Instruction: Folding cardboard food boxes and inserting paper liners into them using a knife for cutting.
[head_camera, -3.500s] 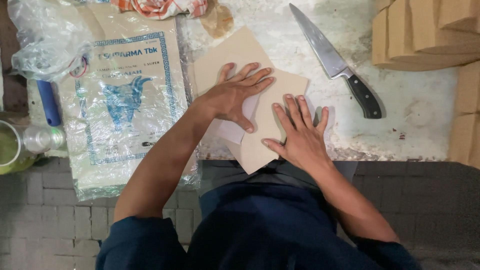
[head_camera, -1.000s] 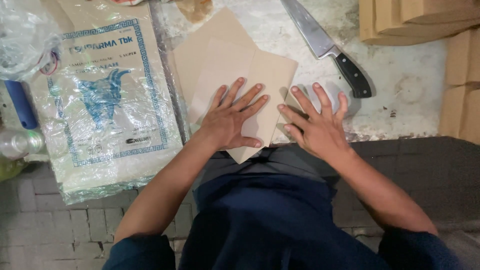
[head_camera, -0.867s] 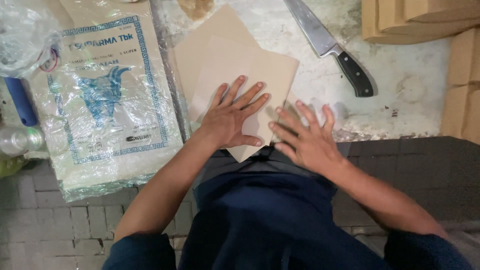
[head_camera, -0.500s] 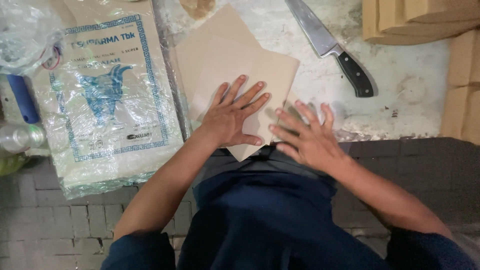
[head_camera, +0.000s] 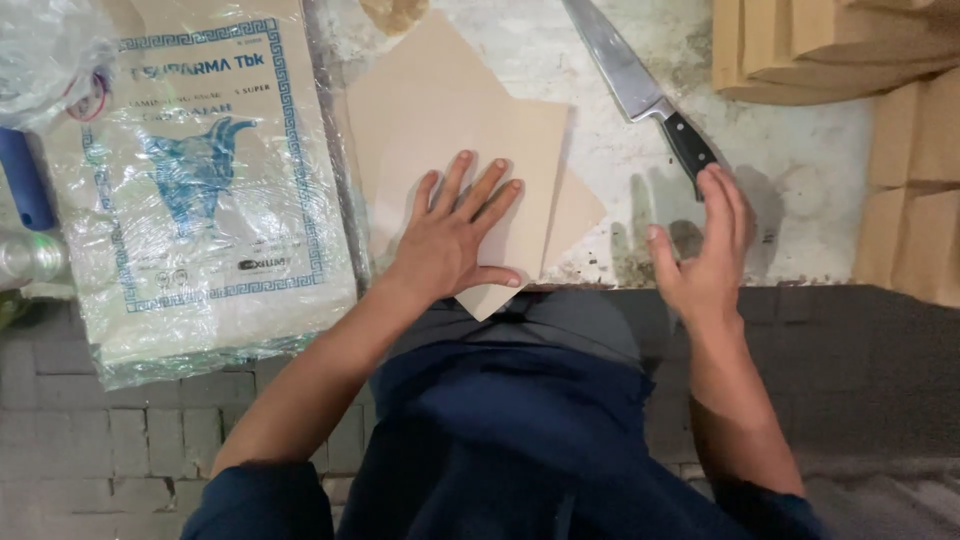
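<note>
A sheet of brown paper (head_camera: 450, 110) lies folded on the pale worktop, one corner over the front edge. My left hand (head_camera: 455, 240) presses flat on its near part, fingers spread. Off to the right of the paper, my right hand (head_camera: 705, 255) hovers open with nothing in it, its fingertips close to the black handle of a large kitchen knife (head_camera: 640, 95). The knife lies diagonally on the worktop, blade pointing to the far left.
A clear plastic pack of paper with a blue printed label (head_camera: 200, 190) lies at the left. Stacks of folded brown paper (head_camera: 830, 50) fill the far right. A crumpled plastic bag (head_camera: 45, 60) and a blue handle (head_camera: 25, 180) sit at the far left.
My right hand has lifted off the brown paper and moved right, toward the knife handle. The paper now shows a fold along its right side. My left hand stays pressed on it.
</note>
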